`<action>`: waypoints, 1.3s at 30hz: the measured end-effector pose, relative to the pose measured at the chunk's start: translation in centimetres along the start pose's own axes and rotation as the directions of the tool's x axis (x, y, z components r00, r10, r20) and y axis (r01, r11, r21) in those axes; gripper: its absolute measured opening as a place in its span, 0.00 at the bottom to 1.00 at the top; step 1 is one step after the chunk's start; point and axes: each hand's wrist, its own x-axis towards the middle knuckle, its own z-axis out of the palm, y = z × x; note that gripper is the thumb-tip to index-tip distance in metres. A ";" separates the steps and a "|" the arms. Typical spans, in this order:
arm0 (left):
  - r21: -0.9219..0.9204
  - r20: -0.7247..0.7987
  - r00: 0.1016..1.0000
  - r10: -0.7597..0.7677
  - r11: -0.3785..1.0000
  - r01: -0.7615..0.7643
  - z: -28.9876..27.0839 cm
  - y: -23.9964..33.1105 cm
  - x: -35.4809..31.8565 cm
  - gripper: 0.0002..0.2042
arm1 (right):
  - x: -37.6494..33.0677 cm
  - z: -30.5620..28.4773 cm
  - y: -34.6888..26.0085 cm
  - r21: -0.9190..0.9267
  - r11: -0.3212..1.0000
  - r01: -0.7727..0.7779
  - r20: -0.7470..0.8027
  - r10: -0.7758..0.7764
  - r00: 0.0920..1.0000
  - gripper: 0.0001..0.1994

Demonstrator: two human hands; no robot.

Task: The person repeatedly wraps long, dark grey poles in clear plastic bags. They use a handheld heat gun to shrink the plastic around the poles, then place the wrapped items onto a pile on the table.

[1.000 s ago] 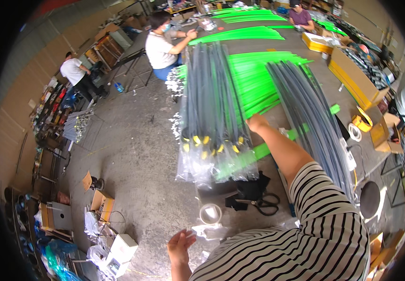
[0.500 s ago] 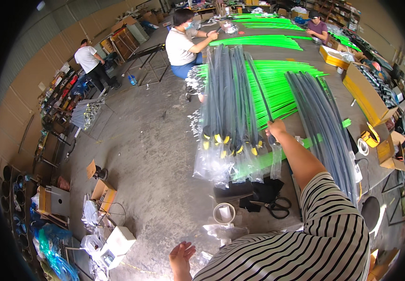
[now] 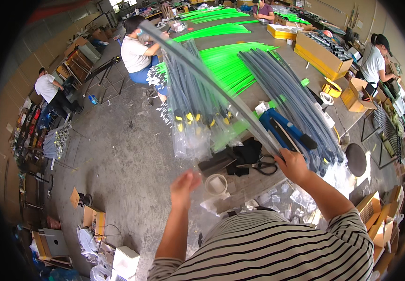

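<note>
My right hand (image 3: 294,165) is closed round the near end of a long, thin dark rod (image 3: 233,100), which looks wrapped in clear plastic. The rod slants up and away to the left, above the table. My left hand (image 3: 182,187), slightly blurred, is raised left of the table's near end, its fingers loosely apart and nothing in them. Under the rod lies a bundle of dark rods in clear bags with yellow ends (image 3: 195,117). Another bundle of dark rods (image 3: 289,103) lies to the right, beside a blue device with a black-tipped arm (image 3: 287,131).
Bright green rods (image 3: 230,65) cover the table's middle. Black-handled scissors (image 3: 264,165), black cloth (image 3: 247,152) and a roll of tape (image 3: 216,184) lie near me. A seated person (image 3: 137,54) works at the left; others are farther off. A long carton (image 3: 321,54) stands at the right.
My right hand has drawn back toward me, with the rod lifted off the bagged bundle and slanting left. My left hand has risen. The view has turned right, showing the blue device.
</note>
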 end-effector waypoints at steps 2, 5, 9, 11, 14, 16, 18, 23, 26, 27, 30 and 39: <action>-0.098 0.016 0.996 0.092 0.991 -0.090 2.5 2.8 1.9 0.22 | -4.0 -1.7 -2.6 -0.004 1.000 0.027 0.031 -0.027 0.999 0.07; -0.344 0.042 0.990 0.136 0.932 -0.114 4.8 6.4 3.7 0.21 | -8.5 -2.8 -5.3 -0.001 0.997 0.080 0.088 -0.080 0.993 0.06; -0.397 -0.084 0.985 0.154 0.901 -0.175 3.7 6.8 3.3 0.10 | -11.2 -2.8 -6.5 0.015 0.992 0.129 0.141 -0.130 0.981 0.07; -0.375 -0.109 0.986 0.126 0.913 -0.158 3.4 6.3 2.3 0.07 | -11.5 -3.3 -6.5 0.017 0.987 0.157 0.168 -0.158 0.973 0.07; -0.373 -0.117 0.989 0.087 0.919 -0.125 3.5 5.9 1.0 0.04 | -11.6 -3.6 -5.8 0.055 0.979 0.197 0.171 -0.203 0.964 0.07; -0.376 -0.093 0.993 0.067 0.922 -0.097 4.0 5.4 0.3 0.03 | -11.2 -3.8 -5.4 0.101 0.972 0.214 0.181 -0.230 0.956 0.07; -0.368 -0.049 0.998 0.046 0.928 -0.061 4.8 4.6 -0.8 0.04 | -10.9 -3.7 -4.9 0.122 0.965 0.230 0.178 -0.249 0.952 0.08; -0.366 0.051 0.999 -0.010 0.930 0.028 7.8 1.6 -3.9 0.05 | -9.5 -3.2 -3.9 0.158 0.953 0.258 0.177 -0.285 0.942 0.08; -0.365 0.082 0.996 0.031 0.931 0.001 8.8 0.5 -5.1 0.06 | -8.9 -3.0 -3.1 0.165 0.952 0.259 0.196 -0.289 0.937 0.09; -0.329 0.024 1.000 0.005 0.944 0.004 8.6 0.2 -5.3 0.06 | -8.5 -3.2 -2.9 0.178 0.948 0.265 0.197 -0.298 0.934 0.09; -0.320 0.010 1.000 0.001 0.947 0.002 7.3 1.2 -5.0 0.07 | -7.1 -4.4 -1.9 0.236 0.947 0.218 0.086 -0.244 0.966 0.10; -0.406 -0.254 0.967 -0.010 0.909 -0.097 -2.2 2.6 -4.8 0.07 | -10.7 -4.7 7.2 0.664 0.542 -0.516 0.069 0.642 0.764 0.15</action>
